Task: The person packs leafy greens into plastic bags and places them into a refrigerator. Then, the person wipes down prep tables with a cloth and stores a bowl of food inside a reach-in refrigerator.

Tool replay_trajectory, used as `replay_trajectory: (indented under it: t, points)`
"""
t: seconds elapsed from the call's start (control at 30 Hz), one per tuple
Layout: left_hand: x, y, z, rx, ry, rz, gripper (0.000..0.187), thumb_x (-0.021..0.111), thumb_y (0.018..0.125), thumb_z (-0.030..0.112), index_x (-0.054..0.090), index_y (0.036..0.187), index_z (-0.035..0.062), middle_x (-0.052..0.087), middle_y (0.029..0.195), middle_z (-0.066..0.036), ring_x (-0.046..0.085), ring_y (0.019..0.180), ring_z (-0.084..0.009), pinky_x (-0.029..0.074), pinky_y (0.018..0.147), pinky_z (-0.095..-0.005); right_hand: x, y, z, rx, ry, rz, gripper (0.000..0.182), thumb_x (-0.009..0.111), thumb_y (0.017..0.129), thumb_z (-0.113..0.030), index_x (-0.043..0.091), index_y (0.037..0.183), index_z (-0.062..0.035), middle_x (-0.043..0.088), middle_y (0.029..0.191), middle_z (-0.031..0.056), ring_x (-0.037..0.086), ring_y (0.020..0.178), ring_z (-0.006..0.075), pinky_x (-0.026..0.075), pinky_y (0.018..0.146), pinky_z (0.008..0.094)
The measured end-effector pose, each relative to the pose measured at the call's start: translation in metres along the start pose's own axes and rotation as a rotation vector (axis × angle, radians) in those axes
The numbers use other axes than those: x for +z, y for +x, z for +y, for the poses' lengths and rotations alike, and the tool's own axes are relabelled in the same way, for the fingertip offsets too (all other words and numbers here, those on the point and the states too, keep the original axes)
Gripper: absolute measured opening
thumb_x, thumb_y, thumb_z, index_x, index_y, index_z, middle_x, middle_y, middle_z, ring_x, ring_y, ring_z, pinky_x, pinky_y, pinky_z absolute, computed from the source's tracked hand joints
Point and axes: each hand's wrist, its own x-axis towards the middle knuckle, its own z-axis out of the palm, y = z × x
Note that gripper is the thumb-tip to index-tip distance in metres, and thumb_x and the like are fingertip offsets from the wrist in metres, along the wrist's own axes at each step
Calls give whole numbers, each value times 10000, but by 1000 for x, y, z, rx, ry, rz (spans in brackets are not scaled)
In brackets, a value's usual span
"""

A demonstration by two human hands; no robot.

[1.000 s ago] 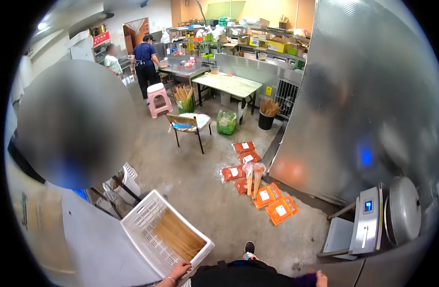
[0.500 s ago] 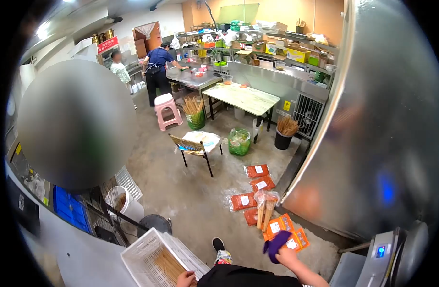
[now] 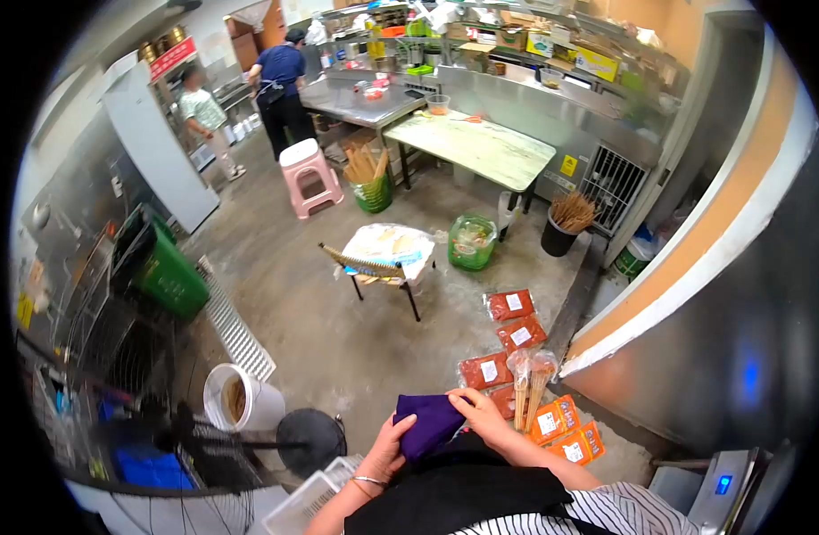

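Observation:
Both of my hands hold a folded dark purple cloth [image 3: 430, 419] in front of my black apron. My left hand [image 3: 387, 448] grips its left side, thumb on top, the other fingers partly hidden. At its upper right corner, my right hand [image 3: 483, 415] pinches the edge. Beyond the right forearm, on the floor, lie red-filled plastic packs [image 3: 486, 368], orange packets [image 3: 577, 445] and bundles of thin sticks in clear plastic [image 3: 535, 385]. A white plastic crate [image 3: 289, 513] shows below my left forearm, mostly hidden.
A chair with a plastic-covered seat [image 3: 387, 245] stands ahead. Left are a white bucket [image 3: 265, 406], a fan [image 3: 169, 437] and a green bin [image 3: 173, 276]. A marble-patterned table [image 3: 472, 147] and pink stool [image 3: 310, 183] stand farther off. Two people [image 3: 280, 94] are at the back.
My left hand has come up from the white crate onto the purple cloth. My right hand has brought the cloth leftward, in front of my body. The view has shifted, revealing the fan and green bin.

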Motion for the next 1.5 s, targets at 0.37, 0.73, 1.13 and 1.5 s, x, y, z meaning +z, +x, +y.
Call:
replay_trajectory:
  t: [0.37,0.73,1.13,1.5]
  points:
    - [5,172,66,-209,439,-106,491,536,886,239,336,1292,49,457,1216,-76,426,1116,-149,355,954,-289,-58,140,-22,480,382,-95,496,641,817,-223,428,1235,-62,538,1126,46,514,1036,162,444,846,324]
    - [-80,325,139,-155,526,333,471,549,871,205,361,1283,76,435,1235,-122,535,1015,-225,498,756,-361,-215,284,-49,512,380,498,412,642,796,-231,505,1134,-40,589,1043,108,596,897,213,512,749,382]
    - [-225,410,137,-397,234,688,263,504,836,218,495,1024,35,545,830,-103,582,669,-259,508,539,-381,-325,555,-261,-67,773,560,294,572,853,-206,503,1101,-64,550,1114,117,543,984,226,461,848,388]
    - [-200,495,150,-707,259,1184,439,551,812,305,457,1156,49,485,976,-97,452,663,-241,496,674,-448,-354,591,-256,308,-155,325,439,601,824,-300,476,1176,-70,604,988,51,581,826,155,463,663,290]
